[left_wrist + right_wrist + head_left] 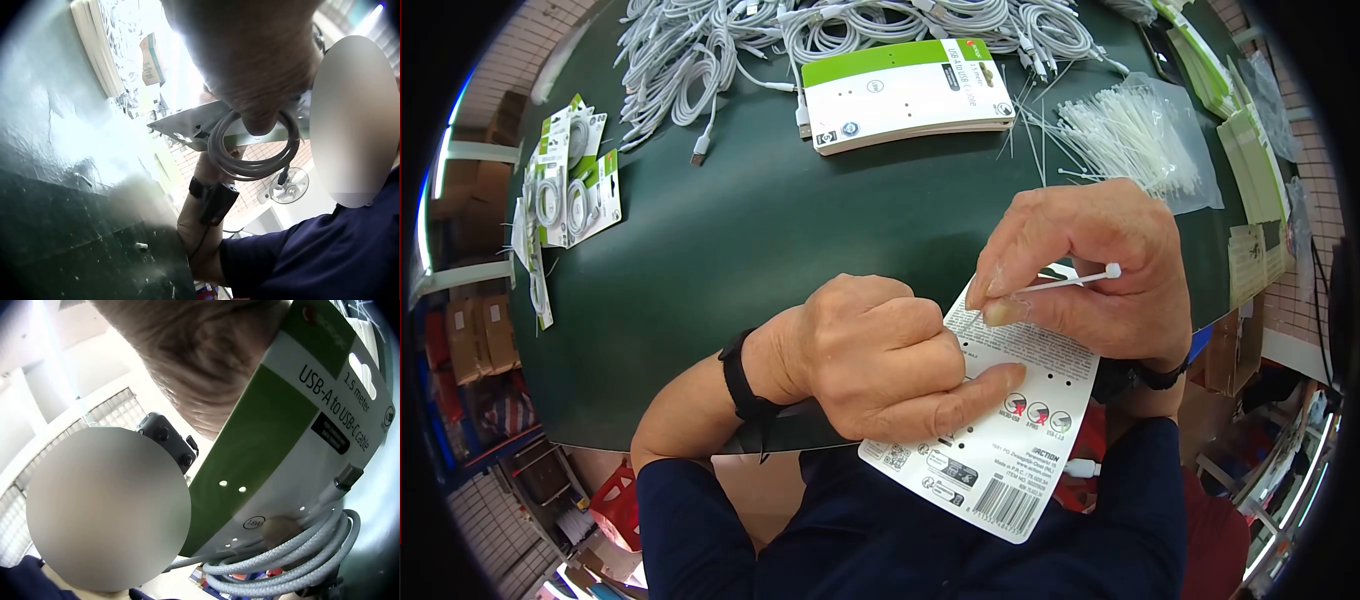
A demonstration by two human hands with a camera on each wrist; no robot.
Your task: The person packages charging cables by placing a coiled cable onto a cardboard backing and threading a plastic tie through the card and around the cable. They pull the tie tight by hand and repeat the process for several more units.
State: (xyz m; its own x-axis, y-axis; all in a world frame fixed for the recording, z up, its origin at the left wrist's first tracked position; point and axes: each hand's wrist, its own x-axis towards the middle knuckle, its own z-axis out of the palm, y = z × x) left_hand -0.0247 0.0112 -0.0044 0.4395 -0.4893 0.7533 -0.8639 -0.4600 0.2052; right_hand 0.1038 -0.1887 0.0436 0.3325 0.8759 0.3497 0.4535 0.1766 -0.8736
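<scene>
A packing workshop, it seems: beyond the hands, heaped identical cables (700, 60), stacked retail cards (905, 95) and bagged zip ties (1135, 135) cover a worktable (730, 210).

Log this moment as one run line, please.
left hand: grips card | coil: beneath card | right hand: pinches tie | stack: beyond hands

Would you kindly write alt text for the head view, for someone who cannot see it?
A person's left hand holds a printed card while the right hand pinches a white cable tie over it. Beyond, on a dark green table, lie coiled cables, a stack of cards and a bag of cable ties.
</scene>
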